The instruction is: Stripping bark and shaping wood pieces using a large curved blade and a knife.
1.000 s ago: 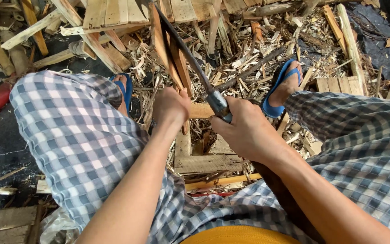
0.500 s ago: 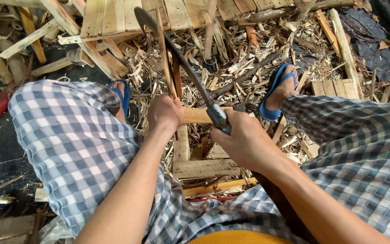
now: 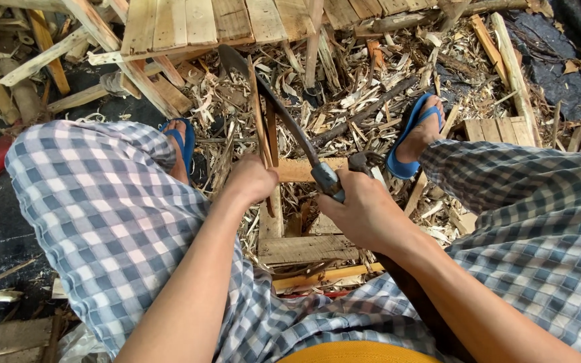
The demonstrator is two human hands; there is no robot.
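Wood shavings (image 3: 344,101) and offcuts cover the floor, with a pallet of pale planks (image 3: 237,20) at the far side and blue sandals (image 3: 408,144) on both feet. Near the middle stands a low wooden block (image 3: 304,249). A long dark blade (image 3: 270,101) slants from far left down to the right hand (image 3: 364,208), whose grip is wrapped tight around its handle. The left hand (image 3: 250,180) is closed on a thin upright wooden strip (image 3: 258,114) just beside the blade.
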